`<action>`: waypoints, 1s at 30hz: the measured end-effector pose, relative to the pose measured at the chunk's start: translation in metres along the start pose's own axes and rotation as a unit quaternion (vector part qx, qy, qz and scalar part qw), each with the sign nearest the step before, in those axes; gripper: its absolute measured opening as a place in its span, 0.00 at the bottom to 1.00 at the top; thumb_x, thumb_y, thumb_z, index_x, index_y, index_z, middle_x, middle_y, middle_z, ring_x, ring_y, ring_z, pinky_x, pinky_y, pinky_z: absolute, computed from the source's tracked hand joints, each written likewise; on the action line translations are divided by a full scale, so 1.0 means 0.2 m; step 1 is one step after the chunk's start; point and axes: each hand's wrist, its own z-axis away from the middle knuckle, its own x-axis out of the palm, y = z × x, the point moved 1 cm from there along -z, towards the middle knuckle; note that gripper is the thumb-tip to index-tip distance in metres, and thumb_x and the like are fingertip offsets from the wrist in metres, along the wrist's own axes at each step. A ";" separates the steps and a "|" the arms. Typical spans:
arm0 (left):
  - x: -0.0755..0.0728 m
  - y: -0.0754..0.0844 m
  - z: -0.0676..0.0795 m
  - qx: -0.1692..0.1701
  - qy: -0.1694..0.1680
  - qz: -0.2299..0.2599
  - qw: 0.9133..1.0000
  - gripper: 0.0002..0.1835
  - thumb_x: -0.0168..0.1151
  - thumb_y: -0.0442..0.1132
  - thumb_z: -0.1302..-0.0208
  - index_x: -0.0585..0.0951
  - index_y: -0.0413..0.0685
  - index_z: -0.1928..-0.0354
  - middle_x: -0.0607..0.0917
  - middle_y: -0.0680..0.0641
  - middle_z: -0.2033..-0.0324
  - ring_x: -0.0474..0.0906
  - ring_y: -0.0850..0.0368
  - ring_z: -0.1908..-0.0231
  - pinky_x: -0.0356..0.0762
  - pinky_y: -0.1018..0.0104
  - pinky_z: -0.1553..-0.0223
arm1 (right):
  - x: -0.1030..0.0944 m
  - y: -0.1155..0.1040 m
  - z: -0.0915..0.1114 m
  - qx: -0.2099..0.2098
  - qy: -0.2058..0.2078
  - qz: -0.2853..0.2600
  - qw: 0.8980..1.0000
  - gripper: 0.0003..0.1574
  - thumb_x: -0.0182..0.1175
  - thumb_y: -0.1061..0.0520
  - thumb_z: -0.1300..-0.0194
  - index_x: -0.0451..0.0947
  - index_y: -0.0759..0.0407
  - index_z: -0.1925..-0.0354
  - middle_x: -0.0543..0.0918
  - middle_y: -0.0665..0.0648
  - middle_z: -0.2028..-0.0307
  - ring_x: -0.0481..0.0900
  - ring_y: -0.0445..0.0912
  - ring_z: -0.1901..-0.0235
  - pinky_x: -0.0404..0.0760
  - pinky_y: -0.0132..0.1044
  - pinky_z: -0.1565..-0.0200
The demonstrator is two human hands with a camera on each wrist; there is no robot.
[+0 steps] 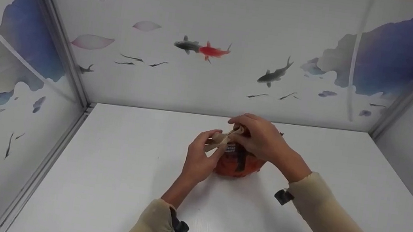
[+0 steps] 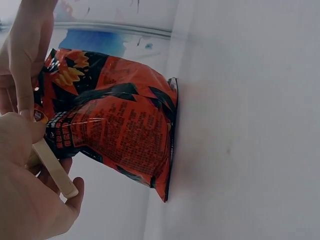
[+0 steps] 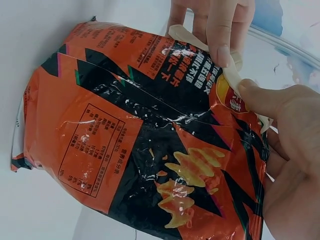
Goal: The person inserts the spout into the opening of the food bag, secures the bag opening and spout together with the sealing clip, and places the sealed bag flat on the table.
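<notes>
An orange and black bag of chips (image 1: 237, 166) stands upright on the white table, its printed panels turned to the wrist cameras. At the bag's gathered top is a cream-coloured bag clip (image 2: 56, 171), with one end sticking out past the bag. My left hand (image 1: 200, 158) pinches this clip on the left side, thumb in front and fingers behind. On the other side my right hand (image 1: 263, 141) grips the bag's top and clip, its thumb (image 3: 265, 100) pressing the clip and its fingers behind the bag, partly hidden.
The white table (image 1: 110, 183) is enclosed by a back wall (image 1: 210, 88) and side walls printed with fish and petals. Metal posts (image 1: 67, 49) stand at the corners. A small black wrist device (image 1: 179, 226) sits on the left sleeve, another (image 1: 283, 197) on the right.
</notes>
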 end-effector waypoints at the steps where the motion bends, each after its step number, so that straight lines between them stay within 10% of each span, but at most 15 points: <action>1: 0.00 0.01 0.00 -0.003 -0.001 0.005 1.000 0.25 0.70 0.43 0.24 0.78 0.51 0.29 0.84 0.49 0.39 0.84 0.57 0.39 0.83 0.62 0.34 | 0.00 0.00 0.00 -0.001 0.000 -0.005 1.000 0.23 0.74 0.56 0.29 0.84 0.53 0.39 0.90 0.55 0.49 0.89 0.50 0.51 0.91 0.50 0.46; 30: -0.01 0.01 0.01 -0.058 0.007 0.115 0.992 0.22 0.71 0.41 0.25 0.79 0.49 0.34 0.85 0.48 0.38 0.84 0.53 0.33 0.80 0.54 0.29 | 0.00 0.04 0.00 0.029 -0.028 -0.081 0.996 0.11 0.63 0.57 0.20 0.80 0.59 0.43 0.90 0.57 0.57 0.88 0.45 0.60 0.90 0.43 0.56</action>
